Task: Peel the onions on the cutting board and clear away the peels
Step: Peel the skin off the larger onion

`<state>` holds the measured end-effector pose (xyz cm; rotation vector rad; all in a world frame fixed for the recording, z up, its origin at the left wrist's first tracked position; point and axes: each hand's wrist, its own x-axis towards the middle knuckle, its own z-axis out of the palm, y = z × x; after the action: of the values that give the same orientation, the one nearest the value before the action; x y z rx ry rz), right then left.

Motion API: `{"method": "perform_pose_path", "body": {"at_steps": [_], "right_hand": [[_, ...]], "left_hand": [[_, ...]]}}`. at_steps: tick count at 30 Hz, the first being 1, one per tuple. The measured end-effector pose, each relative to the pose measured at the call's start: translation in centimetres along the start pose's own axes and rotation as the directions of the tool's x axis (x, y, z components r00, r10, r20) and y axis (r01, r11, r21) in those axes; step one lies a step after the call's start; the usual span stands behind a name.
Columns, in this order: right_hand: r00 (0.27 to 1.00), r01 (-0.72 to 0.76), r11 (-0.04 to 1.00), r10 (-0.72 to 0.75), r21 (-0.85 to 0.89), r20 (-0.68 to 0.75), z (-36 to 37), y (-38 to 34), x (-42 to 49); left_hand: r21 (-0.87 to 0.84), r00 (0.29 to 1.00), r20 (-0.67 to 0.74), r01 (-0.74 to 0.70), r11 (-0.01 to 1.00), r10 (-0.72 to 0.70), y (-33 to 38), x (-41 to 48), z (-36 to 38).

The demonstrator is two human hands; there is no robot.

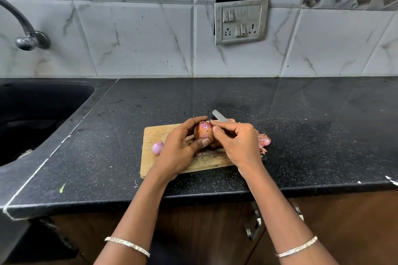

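Head view: brown-skinned red onion [203, 132], over light wooden cutting board [150, 133], cupped in left hand [181, 146]; right hand [237, 144] pinches its top, apparently gripping grey-bladed knife [218, 116]; small peeled purple onion [157, 148] on board, beside left hand.

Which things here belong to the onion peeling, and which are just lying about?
In the job: held onion, peeled onion, cutting board, knife, peels.
Just there: tap, sink, switch panel.
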<state>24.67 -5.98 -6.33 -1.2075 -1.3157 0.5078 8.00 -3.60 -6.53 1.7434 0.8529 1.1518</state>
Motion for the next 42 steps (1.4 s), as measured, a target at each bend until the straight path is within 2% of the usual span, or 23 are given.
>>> {"method": "perform_pose_path", "body": {"at_steps": [5,15,18,23,27,33,42], "right_hand": [[1.000,0.000,0.998,-0.001,0.058,0.018,0.1,-0.1,-0.1],[0.998,0.058,0.997,-0.059,-0.049,-0.018,-0.1,-0.8,-0.3],[0.988,0.152,0.986,-0.154,-0.068,-0.022,0.0,-1.1,-0.6],[0.952,0.307,0.939,-0.301,-0.158,0.060,0.0,-1.3,-0.9],[0.954,0.301,0.938,-0.294,-0.170,0.064,-0.2,-1.3,-1.0],[0.934,0.354,0.901,-0.352,-0.250,0.055,-0.3,-1.4,-0.9],[0.927,0.373,0.862,-0.337,-0.343,0.162,0.1,-1.2,-1.0]], "left_hand": [[0.002,1.000,0.007,0.010,1.000,-0.010,-0.1,0.0,-0.1],[-0.029,1.000,0.014,0.014,0.999,-0.014,0.0,-0.1,-0.1],[-0.026,1.000,0.012,0.014,1.000,-0.014,0.0,0.0,0.0],[0.033,0.999,-0.030,-0.015,0.999,0.016,-0.3,0.1,0.0],[0.109,0.998,-0.021,-0.049,0.993,0.051,0.0,-0.1,-0.2],[0.111,0.999,0.011,-0.044,0.993,0.043,0.2,-0.1,-0.1],[0.130,0.998,0.004,-0.057,0.990,0.057,-0.4,0.1,0.1]]}}
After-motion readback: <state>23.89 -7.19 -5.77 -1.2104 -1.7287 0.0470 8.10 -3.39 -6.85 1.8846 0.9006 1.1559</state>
